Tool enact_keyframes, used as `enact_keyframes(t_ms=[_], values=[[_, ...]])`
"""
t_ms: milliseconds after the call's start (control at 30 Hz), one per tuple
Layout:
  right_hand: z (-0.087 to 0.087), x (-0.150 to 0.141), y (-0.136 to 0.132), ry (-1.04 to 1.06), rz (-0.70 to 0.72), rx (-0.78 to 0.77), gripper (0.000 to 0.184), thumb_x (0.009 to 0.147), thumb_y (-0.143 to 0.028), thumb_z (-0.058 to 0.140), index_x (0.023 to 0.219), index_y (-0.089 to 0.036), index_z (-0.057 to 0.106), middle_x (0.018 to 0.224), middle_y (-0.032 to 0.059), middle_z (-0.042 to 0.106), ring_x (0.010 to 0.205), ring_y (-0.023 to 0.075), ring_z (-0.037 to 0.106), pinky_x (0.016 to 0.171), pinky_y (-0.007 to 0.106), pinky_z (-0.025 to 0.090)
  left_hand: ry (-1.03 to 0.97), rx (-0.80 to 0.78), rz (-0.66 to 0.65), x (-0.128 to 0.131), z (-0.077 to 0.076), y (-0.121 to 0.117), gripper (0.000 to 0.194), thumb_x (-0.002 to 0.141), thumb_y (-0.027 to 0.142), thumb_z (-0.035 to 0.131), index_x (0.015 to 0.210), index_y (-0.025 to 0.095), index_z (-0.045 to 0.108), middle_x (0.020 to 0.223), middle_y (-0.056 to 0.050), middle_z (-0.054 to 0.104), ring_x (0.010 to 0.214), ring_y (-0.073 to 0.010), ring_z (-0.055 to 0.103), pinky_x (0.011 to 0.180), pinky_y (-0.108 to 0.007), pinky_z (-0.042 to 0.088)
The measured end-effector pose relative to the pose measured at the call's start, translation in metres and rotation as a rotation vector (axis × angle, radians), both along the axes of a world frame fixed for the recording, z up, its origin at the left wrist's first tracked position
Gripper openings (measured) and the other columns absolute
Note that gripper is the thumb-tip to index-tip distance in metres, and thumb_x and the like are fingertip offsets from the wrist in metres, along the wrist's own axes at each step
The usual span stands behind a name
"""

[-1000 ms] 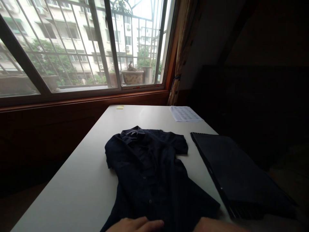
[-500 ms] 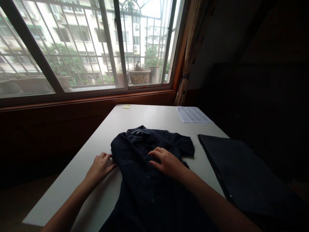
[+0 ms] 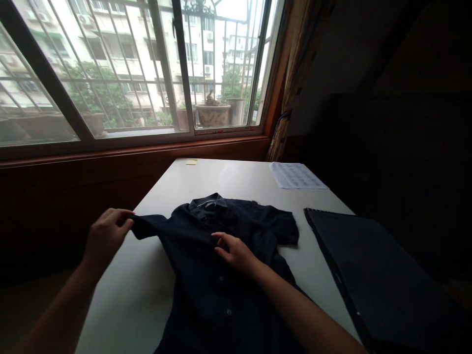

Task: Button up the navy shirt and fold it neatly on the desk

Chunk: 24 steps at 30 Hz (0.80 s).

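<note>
The dark shirt point(image 3: 195, 253) lies front up on the white table point(image 3: 121, 300), lower centre of the frame, collar toward the window point(image 3: 221, 69). The left hand point(image 3: 109, 233), left of centre, pinches the end of one sleeve point(image 3: 149, 226) between thumb and fingers; this grip appears chosen to draw the sleeve clear of the shirt body. The right hand point(image 3: 236, 252) is over the shirt front, fingers loosely curled and gripping no visible fold, possibly to steady the cloth; contact cannot be told.

Compared with half a second earlier: the sleeve, then close along the body, now extends toward the left of the frame. The left hand has moved outward with it; the right hand sits slightly further left.
</note>
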State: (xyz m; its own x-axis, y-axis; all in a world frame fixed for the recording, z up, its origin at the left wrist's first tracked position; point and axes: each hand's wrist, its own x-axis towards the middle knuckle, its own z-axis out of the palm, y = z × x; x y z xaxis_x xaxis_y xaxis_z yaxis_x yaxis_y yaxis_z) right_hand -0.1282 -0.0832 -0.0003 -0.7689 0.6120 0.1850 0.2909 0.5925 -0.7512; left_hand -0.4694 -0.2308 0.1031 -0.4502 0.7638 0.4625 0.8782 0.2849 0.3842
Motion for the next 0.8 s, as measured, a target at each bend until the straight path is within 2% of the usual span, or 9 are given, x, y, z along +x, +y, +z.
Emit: enact_keyframes(t_ms=[67,133,200,267,367,500,600,700,800], values=[[0.001,0.001,-0.002,0.038,0.015,-0.013,0.048,0.088,-0.020,0.066,0.135,-0.026,0.054,0.101,0.0009,0.068,0.079,0.0151,0.062,0.077,0.028,0.051,0.047,-0.028,0.051,-0.017,0.013,-0.010,0.036,0.092,0.042,0.043,0.111,0.019,0.063,0.111,-0.002,0.057,0.090,-0.0187,0.060,0.080,-0.031,0.052],[0.002,0.000,-0.003,0.054,0.047,0.008,0.046,0.087,-0.019,0.067,0.132,-0.026,0.057,0.099,0.0010,0.069,0.084,0.0168,0.063,0.082,0.030,0.051,0.063,-0.150,0.058,-0.032,0.011,-0.017,0.035,0.092,0.042,0.042,0.109,0.020,0.064,0.110,-0.001,0.057,0.087,-0.0183,0.060,0.078,-0.032,0.052],[0.004,0.000,-0.004,0.039,0.084,0.068,0.036,0.087,-0.019,0.067,0.123,-0.025,0.064,0.098,0.0019,0.069,0.090,0.0186,0.063,0.085,0.032,0.050,0.034,-0.344,-0.011,-0.047,-0.004,-0.019,0.033,0.089,0.039,0.044,0.102,0.021,0.068,0.104,-0.002,0.061,0.083,-0.0198,0.062,0.074,-0.033,0.053],[0.006,0.000,-0.005,0.023,0.115,0.128,0.027,0.088,-0.019,0.067,0.114,-0.025,0.068,0.098,0.0029,0.068,0.094,0.0200,0.063,0.087,0.033,0.049,-0.016,-0.469,-0.166,-0.057,-0.023,-0.019,0.028,0.082,0.035,0.051,0.096,0.023,0.071,0.102,-0.004,0.065,0.087,-0.0233,0.065,0.077,-0.035,0.055],[0.008,0.002,-0.006,0.008,0.134,0.175,0.026,0.087,-0.017,0.067,0.112,-0.024,0.069,0.099,0.0035,0.069,0.096,0.0204,0.063,0.087,0.033,0.050,-0.041,-0.415,-0.322,-0.058,-0.037,-0.014,0.032,0.078,0.028,0.052,0.102,0.025,0.072,0.111,-0.007,0.067,0.102,-0.0267,0.065,0.088,-0.038,0.054],[0.007,0.003,-0.007,-0.007,0.141,0.205,0.028,0.086,-0.015,0.068,0.112,-0.024,0.069,0.099,0.0037,0.069,0.095,0.0204,0.063,0.088,0.033,0.050,0.012,-0.274,-0.368,-0.025,-0.030,0.004,0.035,0.086,0.027,0.046,0.110,0.025,0.070,0.114,-0.008,0.066,0.106,-0.0278,0.061,0.093,-0.041,0.051],[0.004,0.002,-0.008,-0.007,0.149,0.227,0.027,0.086,-0.015,0.067,0.112,-0.023,0.069,0.100,0.0044,0.069,0.095,0.0205,0.063,0.088,0.033,0.050,-0.006,-0.284,-0.581,0.014,-0.026,0.029,0.031,0.092,0.028,0.045,0.109,0.025,0.070,0.113,-0.008,0.066,0.104,-0.0248,0.061,0.093,-0.037,0.051],[0.003,0.003,-0.009,0.006,0.159,0.245,0.026,0.087,-0.015,0.065,0.111,-0.023,0.070,0.100,0.0051,0.069,0.094,0.0204,0.064,0.086,0.033,0.050,0.018,-0.271,-0.688,0.050,-0.032,0.063,0.030,0.096,0.027,0.045,0.113,0.025,0.069,0.118,-0.008,0.064,0.106,-0.0241,0.059,0.092,-0.037,0.051],[0.002,0.005,-0.009,0.029,0.169,0.249,0.025,0.088,-0.015,0.062,0.111,-0.023,0.070,0.098,0.0053,0.069,0.092,0.0199,0.065,0.084,0.032,0.051,0.064,-0.247,-0.723,0.070,-0.043,0.101,0.030,0.093,0.022,0.053,0.119,0.028,0.067,0.123,-0.008,0.062,0.112,-0.0266,0.055,0.097,-0.042,0.048]])
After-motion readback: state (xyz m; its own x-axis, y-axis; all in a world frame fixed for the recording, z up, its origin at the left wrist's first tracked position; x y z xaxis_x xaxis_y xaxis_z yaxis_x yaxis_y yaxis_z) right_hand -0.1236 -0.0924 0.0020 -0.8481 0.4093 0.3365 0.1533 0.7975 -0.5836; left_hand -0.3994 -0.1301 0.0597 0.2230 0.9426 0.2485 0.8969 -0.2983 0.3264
